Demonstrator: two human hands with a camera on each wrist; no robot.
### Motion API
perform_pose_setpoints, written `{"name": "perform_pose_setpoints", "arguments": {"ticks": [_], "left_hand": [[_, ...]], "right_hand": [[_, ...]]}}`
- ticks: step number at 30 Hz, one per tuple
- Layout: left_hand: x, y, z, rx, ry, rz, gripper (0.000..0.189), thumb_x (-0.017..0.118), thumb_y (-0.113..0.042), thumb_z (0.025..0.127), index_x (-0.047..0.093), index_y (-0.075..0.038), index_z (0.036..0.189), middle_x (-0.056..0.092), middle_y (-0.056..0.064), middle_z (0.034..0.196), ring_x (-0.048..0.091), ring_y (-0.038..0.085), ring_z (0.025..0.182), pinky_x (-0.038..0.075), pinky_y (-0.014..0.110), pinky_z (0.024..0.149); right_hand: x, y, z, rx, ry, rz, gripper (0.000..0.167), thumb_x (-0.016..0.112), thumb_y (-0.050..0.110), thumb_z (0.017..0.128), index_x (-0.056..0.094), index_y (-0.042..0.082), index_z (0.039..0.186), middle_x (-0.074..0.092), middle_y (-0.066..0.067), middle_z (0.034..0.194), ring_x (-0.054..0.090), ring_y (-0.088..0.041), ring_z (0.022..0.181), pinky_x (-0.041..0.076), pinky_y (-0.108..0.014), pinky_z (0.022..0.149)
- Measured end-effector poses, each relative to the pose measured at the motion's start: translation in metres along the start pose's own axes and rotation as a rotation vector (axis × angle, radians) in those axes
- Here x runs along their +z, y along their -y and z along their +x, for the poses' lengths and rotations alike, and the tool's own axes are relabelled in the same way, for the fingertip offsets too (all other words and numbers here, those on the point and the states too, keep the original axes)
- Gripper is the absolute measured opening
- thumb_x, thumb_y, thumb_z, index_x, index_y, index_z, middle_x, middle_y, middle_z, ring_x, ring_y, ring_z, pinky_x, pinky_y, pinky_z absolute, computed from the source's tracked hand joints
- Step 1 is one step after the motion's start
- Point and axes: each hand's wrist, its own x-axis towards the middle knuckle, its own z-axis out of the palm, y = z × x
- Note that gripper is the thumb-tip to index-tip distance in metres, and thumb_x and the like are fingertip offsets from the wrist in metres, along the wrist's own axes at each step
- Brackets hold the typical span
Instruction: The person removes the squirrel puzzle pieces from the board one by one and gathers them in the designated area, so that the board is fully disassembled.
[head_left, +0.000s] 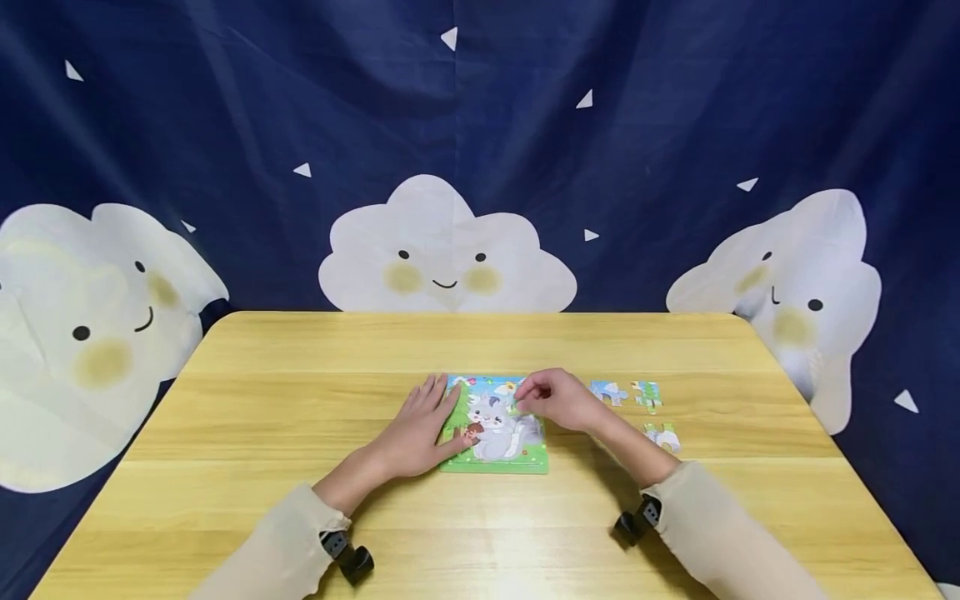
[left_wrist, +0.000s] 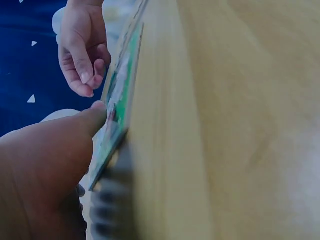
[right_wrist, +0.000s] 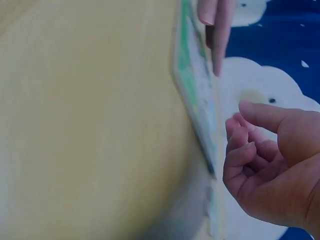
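Note:
A jigsaw puzzle (head_left: 504, 443) with a grey squirrel-like animal on a green and blue scene lies on the wooden table. My left hand (head_left: 422, 429) rests at its left edge, fingers stretched toward the back and the thumb reaching over the picture. Above the puzzle's upper right part is my right hand (head_left: 557, 400), its fingers loosely curled and thumb near the index finger. In the right wrist view, no piece shows between the fingertips of the right hand (right_wrist: 272, 157). This hand covers part of the puzzle's right top corner in the head view.
Right of the puzzle lie three loose pieces: a blue one (head_left: 608, 392), a green one (head_left: 647, 395) and a grey-white one (head_left: 663, 437). Behind the table (head_left: 300, 350) hangs a dark blue curtain (head_left: 510, 100) with white clouds.

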Motion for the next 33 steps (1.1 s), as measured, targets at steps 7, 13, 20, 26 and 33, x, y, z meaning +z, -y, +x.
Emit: {"name": "perform_pose_setpoints", "arguments": {"ticks": [7,13,20,26,33], "left_hand": [[0.003,0.002,-0.003,0.046,0.039,0.037,0.083,0.053,-0.052,0.103,0.021,-0.003,0.162,0.004,0.025,0.167,0.001,0.043,0.154,0.005,0.059,0.122],[0.006,0.001,-0.006,0.02,0.049,0.035,0.083,0.054,-0.053,0.102,0.021,-0.008,0.163,0.0,0.024,0.168,-0.002,0.043,0.154,0.001,0.06,0.122],[0.009,-0.003,-0.005,-0.025,0.059,0.045,0.083,0.05,-0.055,0.103,0.016,-0.009,0.164,-0.005,0.021,0.169,-0.006,0.04,0.155,-0.002,0.059,0.122],[0.014,-0.009,-0.002,-0.049,0.034,0.044,0.086,0.048,-0.058,0.102,0.02,-0.004,0.162,-0.003,0.026,0.168,-0.004,0.045,0.154,-0.003,0.066,0.119],[0.025,-0.013,0.003,-0.097,0.029,0.08,0.096,0.046,-0.066,0.099,0.012,-0.004,0.163,-0.009,0.026,0.166,-0.01,0.044,0.153,-0.008,0.069,0.116]], "right_hand": [[0.021,-0.002,0.008,0.017,-0.066,-0.059,0.004,0.075,0.004,0.091,0.074,0.004,0.094,0.062,-0.001,0.077,0.053,-0.012,0.068,0.044,-0.023,0.063],[0.031,0.004,0.012,0.053,-0.087,-0.111,0.004,0.076,0.005,0.09,0.073,0.007,0.089,0.057,0.001,0.07,0.049,-0.012,0.061,0.04,-0.024,0.057],[0.037,0.008,0.013,0.081,-0.115,-0.172,0.01,0.078,0.008,0.089,0.07,0.011,0.085,0.054,0.002,0.066,0.046,-0.012,0.057,0.037,-0.024,0.055],[0.038,0.008,0.013,0.111,-0.135,-0.175,0.011,0.079,0.01,0.089,0.069,0.011,0.084,0.058,0.001,0.07,0.049,-0.012,0.061,0.04,-0.025,0.057],[0.037,0.006,0.013,0.115,-0.138,-0.149,0.01,0.079,0.011,0.089,0.07,0.011,0.084,0.06,0.001,0.071,0.051,-0.013,0.061,0.042,-0.025,0.057]]}}
